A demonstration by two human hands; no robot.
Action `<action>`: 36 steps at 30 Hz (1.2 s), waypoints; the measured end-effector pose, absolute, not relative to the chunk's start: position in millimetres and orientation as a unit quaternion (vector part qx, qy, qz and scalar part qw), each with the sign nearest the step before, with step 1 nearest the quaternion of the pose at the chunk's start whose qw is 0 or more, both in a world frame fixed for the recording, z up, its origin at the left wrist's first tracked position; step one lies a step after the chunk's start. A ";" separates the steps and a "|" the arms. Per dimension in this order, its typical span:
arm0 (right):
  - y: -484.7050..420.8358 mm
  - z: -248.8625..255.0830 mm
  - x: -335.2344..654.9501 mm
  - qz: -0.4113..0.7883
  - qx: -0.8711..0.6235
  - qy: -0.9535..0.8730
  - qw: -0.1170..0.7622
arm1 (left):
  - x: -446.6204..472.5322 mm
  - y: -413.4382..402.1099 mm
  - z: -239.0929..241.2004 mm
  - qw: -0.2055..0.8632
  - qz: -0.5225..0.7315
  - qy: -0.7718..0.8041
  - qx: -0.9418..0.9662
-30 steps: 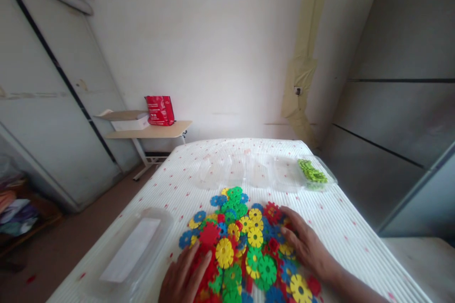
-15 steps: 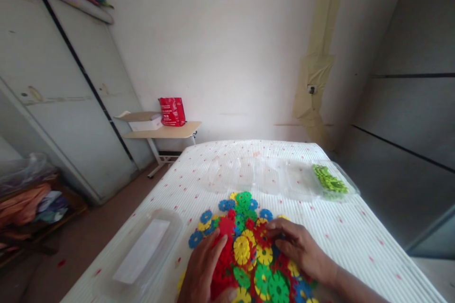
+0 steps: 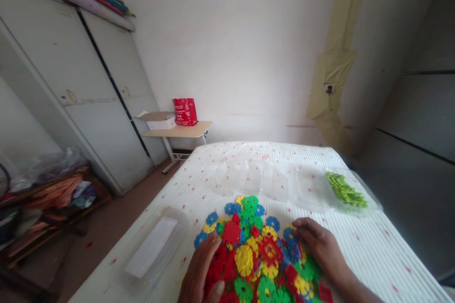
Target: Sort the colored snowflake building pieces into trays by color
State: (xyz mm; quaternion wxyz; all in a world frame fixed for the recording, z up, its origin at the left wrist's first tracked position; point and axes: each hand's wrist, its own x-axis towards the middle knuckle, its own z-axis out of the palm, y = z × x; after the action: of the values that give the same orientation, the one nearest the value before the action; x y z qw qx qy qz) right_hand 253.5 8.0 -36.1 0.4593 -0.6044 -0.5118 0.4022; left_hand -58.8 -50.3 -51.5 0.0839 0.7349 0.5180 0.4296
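Observation:
A heap of notched plastic snowflake discs lies before me on the bed-like padded surface. A red disc (image 3: 231, 232) sits near a stack of yellow discs (image 3: 244, 260), with green discs (image 3: 250, 204) at the far end and a blue disc (image 3: 273, 222) on the right. My left hand (image 3: 201, 265) rests along the heap's left side beside the red pieces, fingers extended and thumb apart. My right hand (image 3: 323, 248) is at the right edge, its bent fingertips by several blue discs (image 3: 292, 246). Nothing shows gripped in either hand; part of the heap is cut off below.
Clear plastic trays (image 3: 305, 184) line the far side; the rightmost holds light green pieces (image 3: 346, 191). A shallow clear container (image 3: 179, 227) with a white paper strip (image 3: 152, 247) lies left. Beyond stand a small table (image 3: 199, 129) with a red bag (image 3: 185, 112) and a cabinet (image 3: 103, 104).
My right hand has moved off the red disc in the middle of the heap, outward to its right edge. My left hand stays at the left side. The camera view has turned slightly left.

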 end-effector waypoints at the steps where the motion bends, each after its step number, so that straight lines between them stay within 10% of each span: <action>1: 8.4 -35.2 253.1 0.401 -0.605 -0.516 0.455 | -58.2 -51.0 -50.3 0.092 0.434 0.521 0.730; 36: 15.9 -26.6 252.1 0.339 -0.612 -0.512 0.498 | -62.4 -45.5 -28.1 0.103 0.442 0.493 0.743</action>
State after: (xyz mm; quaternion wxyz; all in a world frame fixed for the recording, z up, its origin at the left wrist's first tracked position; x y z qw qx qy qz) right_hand 252.1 15.9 -26.6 0.4983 -0.6123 -0.5116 0.3391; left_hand -62.4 -45.5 -28.1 0.1029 0.7426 0.4926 0.4419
